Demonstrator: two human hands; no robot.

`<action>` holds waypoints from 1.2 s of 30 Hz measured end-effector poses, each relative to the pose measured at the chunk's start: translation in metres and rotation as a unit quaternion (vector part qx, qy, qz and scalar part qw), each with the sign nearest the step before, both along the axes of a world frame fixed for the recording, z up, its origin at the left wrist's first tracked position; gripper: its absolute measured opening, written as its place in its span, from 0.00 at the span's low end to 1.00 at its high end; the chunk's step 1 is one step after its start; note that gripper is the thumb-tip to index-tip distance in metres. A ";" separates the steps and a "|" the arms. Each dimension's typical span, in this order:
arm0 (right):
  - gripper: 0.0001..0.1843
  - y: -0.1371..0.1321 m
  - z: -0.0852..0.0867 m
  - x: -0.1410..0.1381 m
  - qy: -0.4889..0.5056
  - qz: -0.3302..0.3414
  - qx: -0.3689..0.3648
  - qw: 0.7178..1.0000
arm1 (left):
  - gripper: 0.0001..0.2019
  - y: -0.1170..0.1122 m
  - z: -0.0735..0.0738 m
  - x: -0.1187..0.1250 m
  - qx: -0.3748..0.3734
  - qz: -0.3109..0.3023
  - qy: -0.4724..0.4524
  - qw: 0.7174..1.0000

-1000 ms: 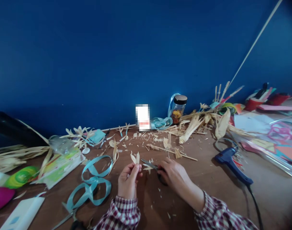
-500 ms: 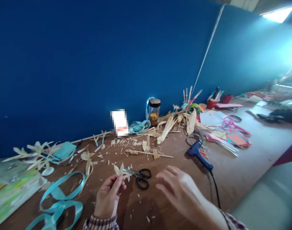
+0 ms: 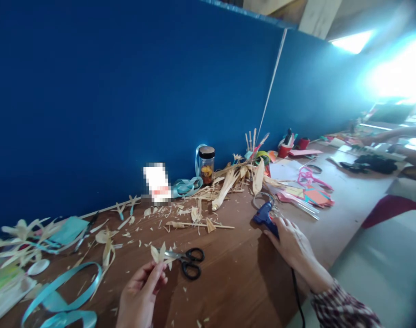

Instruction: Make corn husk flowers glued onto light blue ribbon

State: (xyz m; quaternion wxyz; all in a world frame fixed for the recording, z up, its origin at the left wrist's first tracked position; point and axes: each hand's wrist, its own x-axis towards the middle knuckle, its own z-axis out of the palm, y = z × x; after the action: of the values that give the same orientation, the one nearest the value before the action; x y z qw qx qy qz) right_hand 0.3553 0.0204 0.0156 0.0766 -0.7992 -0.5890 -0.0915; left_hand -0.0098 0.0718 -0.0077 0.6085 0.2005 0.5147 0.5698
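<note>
My left hand [image 3: 144,287] pinches a small flower of pale dried-husk petals [image 3: 158,254] between thumb and fingers. Just beyond it, black-handled scissors [image 3: 185,262] lie with their blades partly behind the petals. My right hand [image 3: 291,239] is closed over the handle of a blue glue gun [image 3: 265,216], which lies on the brown table [image 3: 225,282]. The fingers' undersides are hidden. From beneath the hand, the gun's black cord [image 3: 297,296] runs toward me.
Dried husks [image 3: 226,189] are heaped by a lidded jar [image 3: 207,166] along the blue wall. Light-blue ribbon [image 3: 69,296] curls at front left, below finished husk flowers [image 3: 22,234]. Coloured paper [image 3: 317,197] and pink cord [image 3: 310,176] lie right. Another person's arm [image 3: 392,134] shows far right.
My right hand has moved right from the open tabletop onto the glue gun's handle. The left hand still holds the husk flower. The view has turned slightly right.
</note>
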 end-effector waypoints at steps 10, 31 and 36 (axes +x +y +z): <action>0.10 -0.003 -0.005 0.000 0.009 -0.021 0.016 1.000 | 0.20 0.001 -0.002 -0.001 -0.003 -0.002 -0.011 1.000; 0.18 0.002 -0.027 0.018 0.028 -0.022 -0.017 0.999 | 0.17 -0.007 0.002 0.006 0.056 0.010 0.027 0.998; 0.20 0.002 -0.032 0.021 0.032 -0.025 -0.024 0.999 | 0.16 -0.006 0.003 0.005 0.046 -0.009 0.013 0.999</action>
State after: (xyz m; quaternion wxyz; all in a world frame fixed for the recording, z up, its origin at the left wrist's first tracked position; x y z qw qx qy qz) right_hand 0.3766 0.0225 -0.0159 0.0738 -0.8177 -0.5684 -0.0538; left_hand -0.0052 0.0656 -0.0052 0.5973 0.2403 0.4937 0.5846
